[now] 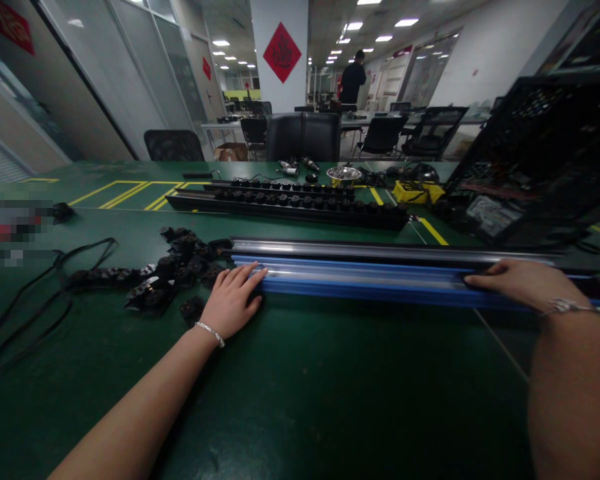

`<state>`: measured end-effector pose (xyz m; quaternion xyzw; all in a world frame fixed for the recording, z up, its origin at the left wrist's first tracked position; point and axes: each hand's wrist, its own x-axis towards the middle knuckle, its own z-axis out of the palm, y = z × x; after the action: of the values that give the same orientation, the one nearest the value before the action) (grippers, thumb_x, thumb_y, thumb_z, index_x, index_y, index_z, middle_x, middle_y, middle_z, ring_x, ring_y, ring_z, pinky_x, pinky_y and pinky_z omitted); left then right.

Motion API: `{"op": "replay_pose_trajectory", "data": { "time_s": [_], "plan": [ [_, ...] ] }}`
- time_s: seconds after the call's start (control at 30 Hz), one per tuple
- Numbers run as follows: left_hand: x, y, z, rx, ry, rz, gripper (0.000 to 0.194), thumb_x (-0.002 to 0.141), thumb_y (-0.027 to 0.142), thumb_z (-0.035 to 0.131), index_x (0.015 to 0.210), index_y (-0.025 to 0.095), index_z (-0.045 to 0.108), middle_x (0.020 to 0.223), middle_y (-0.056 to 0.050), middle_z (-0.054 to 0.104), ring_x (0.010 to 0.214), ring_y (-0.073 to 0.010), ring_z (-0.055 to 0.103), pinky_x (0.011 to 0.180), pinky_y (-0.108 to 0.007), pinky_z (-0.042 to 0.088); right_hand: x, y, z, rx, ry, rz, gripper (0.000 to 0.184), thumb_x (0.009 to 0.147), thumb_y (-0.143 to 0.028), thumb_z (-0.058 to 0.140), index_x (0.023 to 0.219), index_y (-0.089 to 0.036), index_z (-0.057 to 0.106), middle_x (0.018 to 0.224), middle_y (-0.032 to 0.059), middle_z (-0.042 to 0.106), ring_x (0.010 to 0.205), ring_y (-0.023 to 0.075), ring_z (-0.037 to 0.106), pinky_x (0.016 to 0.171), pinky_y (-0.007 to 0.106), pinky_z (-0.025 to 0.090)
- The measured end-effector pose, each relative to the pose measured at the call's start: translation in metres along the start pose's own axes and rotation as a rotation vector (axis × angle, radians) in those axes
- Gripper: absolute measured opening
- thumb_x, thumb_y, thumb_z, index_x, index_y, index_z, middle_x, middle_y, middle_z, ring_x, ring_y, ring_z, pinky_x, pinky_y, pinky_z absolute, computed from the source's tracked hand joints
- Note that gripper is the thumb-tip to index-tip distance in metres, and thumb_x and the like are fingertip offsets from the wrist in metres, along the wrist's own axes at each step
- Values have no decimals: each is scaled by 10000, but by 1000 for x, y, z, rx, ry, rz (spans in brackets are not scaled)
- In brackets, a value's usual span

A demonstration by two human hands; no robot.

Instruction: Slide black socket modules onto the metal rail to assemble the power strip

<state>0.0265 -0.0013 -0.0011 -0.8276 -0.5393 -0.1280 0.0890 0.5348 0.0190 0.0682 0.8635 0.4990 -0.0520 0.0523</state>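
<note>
A long blue rail [370, 283] lies across the green table [300, 400], with a silver rail [380, 252] just behind it. My left hand [231, 301] rests at the blue rail's left end, fingers stretched out flat against it. Further right, my right hand [523, 283] lies on top of the blue rail, fingers extended along it. Neither hand is wrapped round anything. Both wrists wear thin bracelets.
A heap of small black parts [173, 270] lies left of the rails, and black cables [40, 293] trail off left. Two black strips with round fittings [290, 200] lie behind. A black crate [545, 153] stands right. Also present: a metal bowl [344, 175], chairs, a distant person [353, 80].
</note>
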Motion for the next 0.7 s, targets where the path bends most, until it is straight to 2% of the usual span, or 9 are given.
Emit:
{"op": "replay_pose_trajectory", "data": {
  "time_s": [0.33, 0.7],
  "plan": [
    [0, 0, 0, 13, -17, 4, 542, 844, 320, 461, 1377, 283, 368, 1445, -60, 408, 1290, -261, 393, 1059, -486, 296, -14, -21, -5, -34, -27, -67, 427, 648, -616, 562, 784, -216, 625, 848, 81, 638, 784, 244, 559, 670, 338, 402],
    [0, 0, 0, 14, -8, 8, 544, 843, 314, 461, 1378, 294, 366, 1445, -52, 409, 1289, -256, 395, 1063, -478, 291, -15, -27, -4, -34, -19, -115, 445, 650, -629, 562, 776, -205, 618, 830, 82, 635, 763, 236, 555, 651, 326, 387]
  ]
}}
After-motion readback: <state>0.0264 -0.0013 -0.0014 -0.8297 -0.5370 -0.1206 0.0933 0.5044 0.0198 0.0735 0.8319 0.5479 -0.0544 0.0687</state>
